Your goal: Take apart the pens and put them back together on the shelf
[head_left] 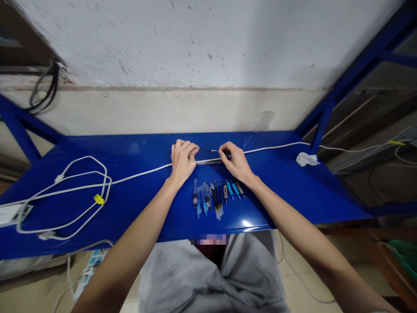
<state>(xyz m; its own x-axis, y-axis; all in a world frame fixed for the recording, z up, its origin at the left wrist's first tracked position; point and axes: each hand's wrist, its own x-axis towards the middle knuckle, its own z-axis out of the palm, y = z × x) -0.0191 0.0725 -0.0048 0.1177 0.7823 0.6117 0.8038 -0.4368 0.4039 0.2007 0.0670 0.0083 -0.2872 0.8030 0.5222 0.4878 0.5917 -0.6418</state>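
A thin pen refill (pixel 205 150) is stretched level between my two hands, just above the blue table. My left hand (pixel 183 160) pinches its dark end between thumb and fingertips. At its pale tip, the thumb and fingers of my right hand (pixel 235 160) are closed around a small dark piece, mostly hidden. Below the hands, a dark pen part (pixel 215 163) lies along the white cable. Closer to me are rows of pen parts: clear barrels (pixel 204 195), several loose refills (pixel 217 202), blue barrels (pixel 232 190) and a grey-and-black barrel (pixel 225 192).
A white cable (pixel 140 174) crosses the blue table (pixel 137 213) and passes beneath my hands. Looped cable with a yellow tag (pixel 99 199) lies at left, near a white power strip (pixel 13 214). Crumpled tissue (pixel 307 159) sits at right. Blue frame bars (pixel 339 82) and a wall bound the table.
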